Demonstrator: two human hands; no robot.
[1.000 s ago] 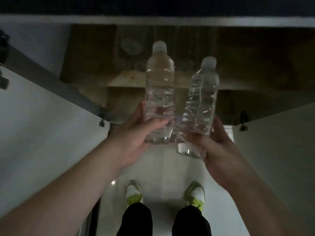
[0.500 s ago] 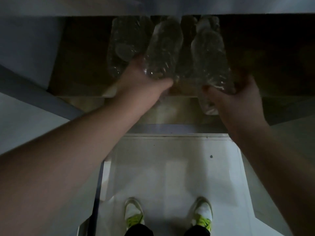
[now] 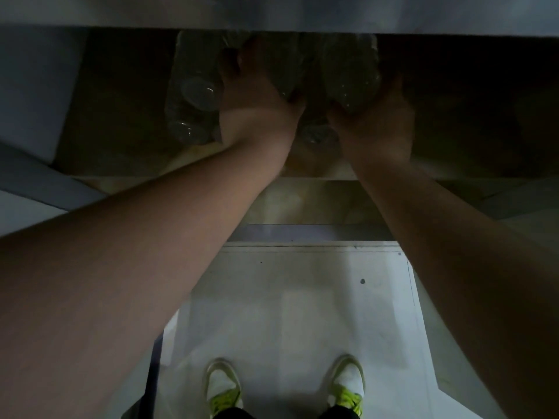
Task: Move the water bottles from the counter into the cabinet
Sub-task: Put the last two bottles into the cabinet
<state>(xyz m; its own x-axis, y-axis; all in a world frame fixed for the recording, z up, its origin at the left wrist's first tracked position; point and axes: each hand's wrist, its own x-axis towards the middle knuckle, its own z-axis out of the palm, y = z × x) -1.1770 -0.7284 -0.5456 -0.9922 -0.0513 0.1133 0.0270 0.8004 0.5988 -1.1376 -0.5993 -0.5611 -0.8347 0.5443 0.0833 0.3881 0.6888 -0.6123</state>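
No readable text anywhere — bottles, cabinet, shoes too dim — no labels legible.

1. The counter edge (image 3: pixel 272 13) hides the tops of the bottles (image 3: pixel 351 71) I hold.
2. The dark cabinet (image 3: pixel 469 101) hides its back.
3. My shoes (image 3: pixel 223 388) are cut by the bottom edge.

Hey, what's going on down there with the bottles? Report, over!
Left hand grips one bottle, right hand grips another bottle. Both inside the dark cabinet. Stored bottles crowd the left side.
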